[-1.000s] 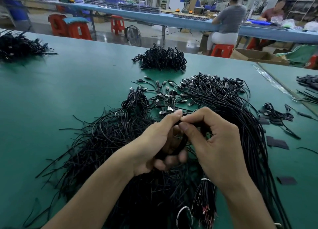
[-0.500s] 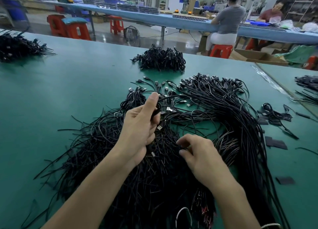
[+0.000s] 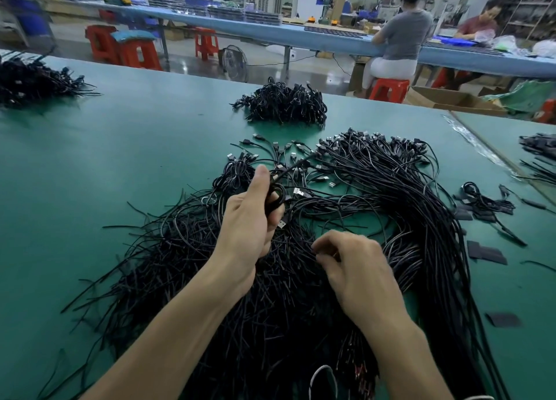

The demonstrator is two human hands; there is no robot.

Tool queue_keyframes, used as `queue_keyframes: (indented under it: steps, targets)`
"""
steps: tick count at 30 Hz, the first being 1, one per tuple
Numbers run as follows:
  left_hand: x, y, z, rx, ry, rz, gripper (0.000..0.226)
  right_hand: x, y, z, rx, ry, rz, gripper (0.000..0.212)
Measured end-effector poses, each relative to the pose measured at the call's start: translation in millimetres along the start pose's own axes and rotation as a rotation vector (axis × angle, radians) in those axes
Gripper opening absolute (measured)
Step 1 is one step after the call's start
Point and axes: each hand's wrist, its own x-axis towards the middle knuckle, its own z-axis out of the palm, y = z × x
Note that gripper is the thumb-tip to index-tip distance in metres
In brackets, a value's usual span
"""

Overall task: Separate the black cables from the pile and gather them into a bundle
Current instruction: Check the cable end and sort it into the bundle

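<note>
In the head view, our left hand [image 3: 249, 219] grips a small coil of black cable [image 3: 280, 194] above the far part of the pile [image 3: 270, 309]. Our right hand [image 3: 358, 267], fingers bent, pinches strands [image 3: 301, 240] at the pile's middle. The pile sprawls across the green surface [image 3: 120, 165].

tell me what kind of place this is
Most likely a cable assembly workshop or factory floor: a long green worktable heaped with black cables, a blue bench behind with seated workers, and red plastic stools.
</note>
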Motion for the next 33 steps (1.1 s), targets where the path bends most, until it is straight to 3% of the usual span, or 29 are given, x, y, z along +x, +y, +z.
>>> queue_keyframes:
  steps: [4,6,12,14,16,21,30,33]
  targets:
    - [-2,1,1,0.053,-0.029,0.017,0.067,1,0,-19,0.153,0.078,0.024,0.019]
    - [-4,1,2,0.116,-0.087,0.042,0.064,2,-5,-26,0.345,0.148,0.038,0.021]
    - [-16,4,10,0.225,-0.342,0.175,0.019,-4,-32,-43,0.962,0.299,-0.056,0.021]
    - [-19,5,12,0.209,-0.393,0.214,0.015,-5,-37,-45,0.96,0.262,-0.108,0.021]
    - [-21,6,14,0.196,-0.385,0.241,0.027,-6,-41,-44,0.902,0.201,-0.156,0.025]
    - [-17,5,15,0.144,-0.216,0.239,0.048,-8,-44,-47,0.87,0.204,-0.21,0.032]
    - [-13,0,12,0.152,-0.155,0.342,0.05,-9,-47,-47,0.988,0.136,-0.146,0.023]
    - [-14,-1,11,0.161,-0.179,0.355,0.048,-9,-47,-45,0.953,0.199,-0.115,0.02]
